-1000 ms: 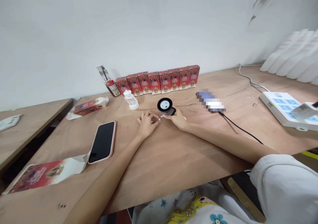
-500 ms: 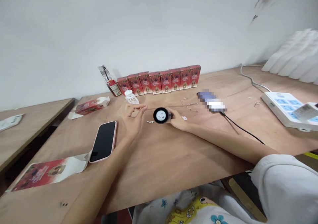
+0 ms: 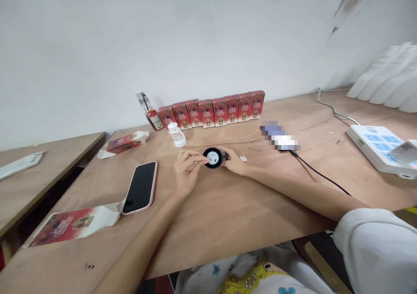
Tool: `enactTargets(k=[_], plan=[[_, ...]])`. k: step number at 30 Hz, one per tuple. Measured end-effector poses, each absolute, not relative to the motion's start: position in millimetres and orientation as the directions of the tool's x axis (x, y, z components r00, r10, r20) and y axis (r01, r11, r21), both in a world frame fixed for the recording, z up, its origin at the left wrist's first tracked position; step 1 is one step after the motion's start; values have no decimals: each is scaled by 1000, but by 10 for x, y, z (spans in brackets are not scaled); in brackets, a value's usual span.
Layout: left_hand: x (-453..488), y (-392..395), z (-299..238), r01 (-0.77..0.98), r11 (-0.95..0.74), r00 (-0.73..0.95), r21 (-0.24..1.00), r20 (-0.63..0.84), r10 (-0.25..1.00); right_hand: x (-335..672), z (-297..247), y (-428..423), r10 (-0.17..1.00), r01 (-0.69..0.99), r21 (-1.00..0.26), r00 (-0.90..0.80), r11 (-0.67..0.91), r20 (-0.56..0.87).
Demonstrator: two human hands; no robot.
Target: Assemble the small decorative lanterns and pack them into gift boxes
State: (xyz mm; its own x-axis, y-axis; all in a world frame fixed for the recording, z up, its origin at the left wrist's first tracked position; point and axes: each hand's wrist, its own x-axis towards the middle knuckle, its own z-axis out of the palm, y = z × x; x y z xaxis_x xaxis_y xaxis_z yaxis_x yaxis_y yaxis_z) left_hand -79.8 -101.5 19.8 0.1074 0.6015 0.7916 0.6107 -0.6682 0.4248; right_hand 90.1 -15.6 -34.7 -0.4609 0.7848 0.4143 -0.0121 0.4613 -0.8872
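My right hand (image 3: pixel 235 160) is wrapped around a small black cylinder (image 3: pixel 223 156), whose white round end face (image 3: pixel 213 158) is turned up towards me. Dark slots show on that face. With thumb and fingers pinched together, my left hand (image 3: pixel 188 167) reaches the left edge of the white face. Anything small between its fingertips is too tiny to make out. Beyond the left hand, a small white lantern (image 3: pixel 177 137) stands upright. A little white tag (image 3: pixel 243 158) lies just right of my right hand.
Red printed boxes (image 3: pixel 220 112) stand in a row by the wall. Opened boxes (image 3: pixel 70 227) and a phone (image 3: pixel 140 187) lie left. Bent wires (image 3: pixel 253 145), a blurred-out phone (image 3: pixel 280 137) on a black cable and a white power strip (image 3: pixel 379 146) are on the right.
My left hand has moved right, from beside the cylinder to its white end face, and its fingers have closed into a pinch. The small white discs on the table are out of sight.
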Motion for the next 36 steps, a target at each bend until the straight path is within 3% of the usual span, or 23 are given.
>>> enactTargets(k=[22, 36], plan=[[-833, -1053, 201, 704, -647, 192, 294, 797, 572, 923, -297, -186, 780, 27, -888, -492, 458, 388], [-853, -1071, 130, 802, -596, 341, -49, 857, 388, 930, -312, -164, 781, 67, -886, -507, 458, 365]])
